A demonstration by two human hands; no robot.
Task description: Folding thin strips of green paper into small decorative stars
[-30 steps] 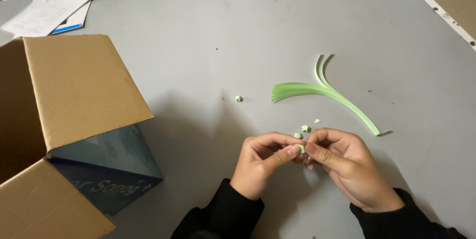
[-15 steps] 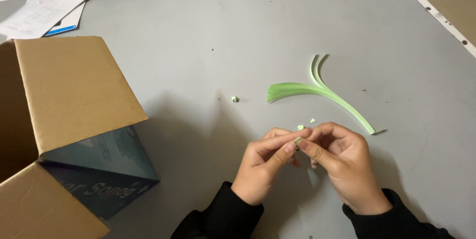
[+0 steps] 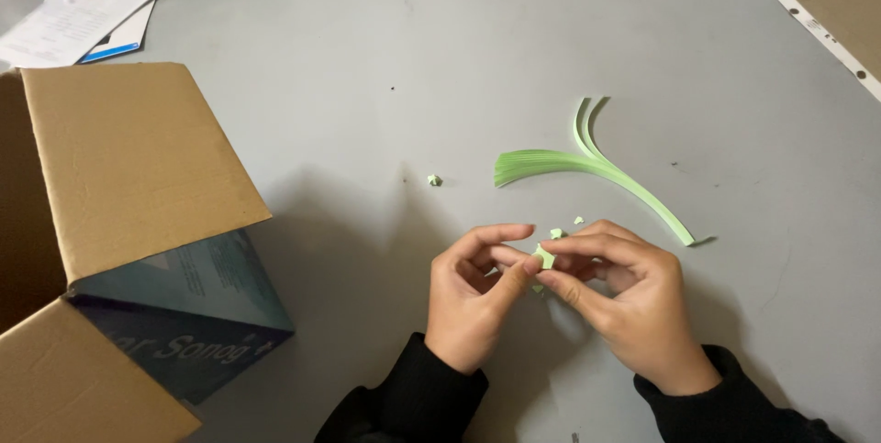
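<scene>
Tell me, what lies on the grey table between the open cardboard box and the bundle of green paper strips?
Only one tiny folded green paper piece; otherwise bare grey table between the cardboard box and the green paper strips, in the head view.

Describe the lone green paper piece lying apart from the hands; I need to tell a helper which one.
Start at the fanned bundle of green paper strips on the grey table. Just left of its spread end lies the small folded green piece, alone, unlike the two bits by the fingers.
</scene>
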